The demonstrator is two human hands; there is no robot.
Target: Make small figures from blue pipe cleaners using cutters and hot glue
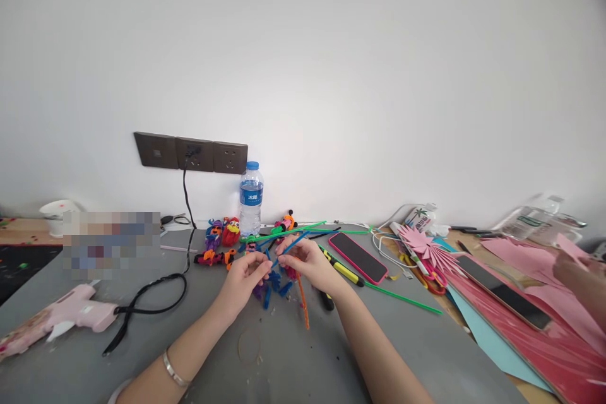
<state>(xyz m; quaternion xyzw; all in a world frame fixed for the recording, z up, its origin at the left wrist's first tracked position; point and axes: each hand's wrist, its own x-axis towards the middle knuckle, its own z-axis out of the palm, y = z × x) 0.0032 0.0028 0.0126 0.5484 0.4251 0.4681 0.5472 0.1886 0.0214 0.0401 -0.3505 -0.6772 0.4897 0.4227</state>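
Observation:
Both my hands meet over the middle of the grey table. A blue pipe cleaner (296, 242) slants up and right from between my fingers. My right hand (307, 263) pinches it near its lower end. The fingertips of my left hand (249, 274) close on that same end, just left of the right fingertips. Below and behind the hands lie short blue fuzzy pieces (267, 298), partly hidden. An orange pipe cleaner (303, 303) hangs or lies under my right hand. Small pipe-cleaner figures (230, 231) stand behind my left hand, and green pipe cleaners (310, 227) behind my right.
A water bottle (251, 202) stands by the wall. At left is a pink glue gun (71, 315) with a black cord (184, 284). On the right are a pink-cased phone (358, 257), a yellow-black tool (348, 273), pink paper (521, 259) and another person's hand (577, 274).

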